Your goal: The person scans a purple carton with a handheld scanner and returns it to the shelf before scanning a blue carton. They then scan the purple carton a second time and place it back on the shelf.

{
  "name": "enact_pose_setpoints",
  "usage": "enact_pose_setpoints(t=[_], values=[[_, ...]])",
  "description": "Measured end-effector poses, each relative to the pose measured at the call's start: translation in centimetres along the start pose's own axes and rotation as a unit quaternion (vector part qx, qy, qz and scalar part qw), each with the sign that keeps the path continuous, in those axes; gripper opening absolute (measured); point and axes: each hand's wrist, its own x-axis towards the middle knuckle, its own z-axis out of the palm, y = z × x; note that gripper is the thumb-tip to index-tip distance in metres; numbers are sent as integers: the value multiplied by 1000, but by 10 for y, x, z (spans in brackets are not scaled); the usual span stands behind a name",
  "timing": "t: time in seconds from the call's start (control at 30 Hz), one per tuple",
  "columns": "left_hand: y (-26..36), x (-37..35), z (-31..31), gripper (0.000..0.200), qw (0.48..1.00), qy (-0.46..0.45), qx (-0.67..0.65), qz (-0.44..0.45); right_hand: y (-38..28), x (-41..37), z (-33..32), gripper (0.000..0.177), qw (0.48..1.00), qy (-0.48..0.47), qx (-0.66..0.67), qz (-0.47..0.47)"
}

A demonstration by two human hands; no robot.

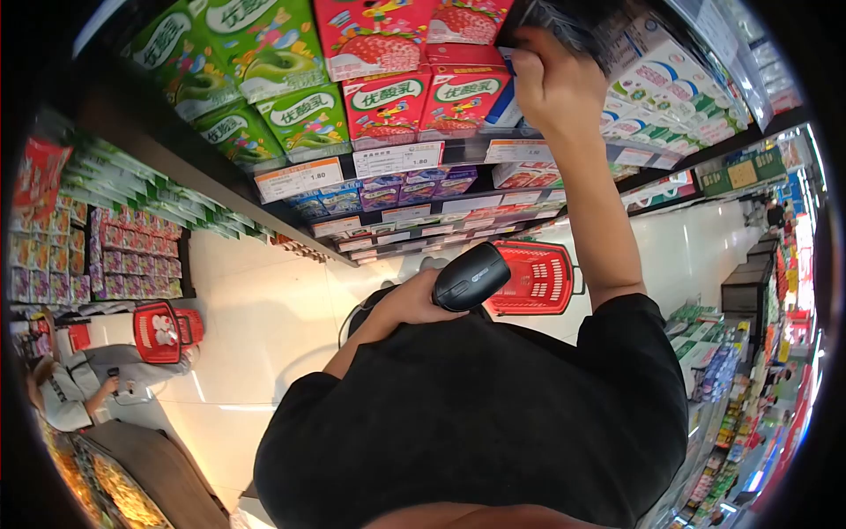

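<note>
My left hand (414, 300) is wrapped round a black handheld scanner (472, 275) at chest height. My right hand (560, 84) reaches up to the top shelf, its fingers curled at a dark, blurred item (564, 22); whether it grips that item is hidden. Just left of this hand stand red strawberry drink boxes (383, 101) and a blue box (505, 108). Farther left are green drink boxes (304, 119). White boxes (670, 84) lie to the right of my right hand. Price labels (397, 160) run along the shelf edge.
A red basket (533, 278) is below, beyond the scanner. At the left, another person (70, 388) is near a second red basket (159, 331). Stocked shelves (137, 247) line the left side, and more goods (714, 370) stand at the right.
</note>
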Motion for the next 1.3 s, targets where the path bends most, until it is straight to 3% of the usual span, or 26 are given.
enact_pose_setpoints(t=[0.03,0.1,0.17,0.23,0.3,0.33,0.37,0.4,0.43,0.5,0.53,0.57,0.6,0.63,0.8,1.07,1.3], values=[[0,0,1,35,1000,10,5,10,-7,1,-2,42,997,-20,-13,71],[-2,0,4,35,1000,22,-9,5,-15,1,-5,46,994,-13,-46,96],[-8,-3,4,34,999,38,-25,0,-13,0,-8,27,998,-2,2,58],[-13,-5,1,36,999,41,7,-13,-6,-2,-15,30,997,28,56,51],[-15,-9,-1,36,999,39,7,-34,7,-11,-35,36,983,133,118,-39],[-15,-11,-2,36,998,42,2,-49,4,-15,-53,46,955,168,231,-75],[-16,-12,-3,36,997,51,2,-53,6,-27,-72,52,895,194,401,16],[-17,-14,-5,35,997,61,16,-33,0,-34,-104,53,783,138,607,-7],[-18,-17,-8,34,997,70,32,-14,-11,-41,-136,53,698,101,709,26],[-15,-17,-13,34,997,69,28,-15,-13,-82,-165,22,388,121,913,-44],[-14,-16,-15,33,998,57,22,-8,-34,-72,-169,19,286,189,931,-125],[-14,-15,-15,33,998,60,26,-14,-36,-88,-183,20,342,162,913,-152],[-15,-14,-16,33,998,57,20,-24,-68,-50,-162,16,315,322,860,-238],[-17,-13,-15,33,998,59,13,-33,-67,-51,-162,16,315,321,864,-227],[-9,-8,-14,36,996,33,25,-80,-66,-53,-165,16,293,281,894,-190],[-13,-3,-12,37,998,19,44,-33,-61,-55,-162,18,264,195,930,-163],[-12,-3,-15,38,998,30,32,-46,-54,-57,-162,21,227,122,956,-142]])
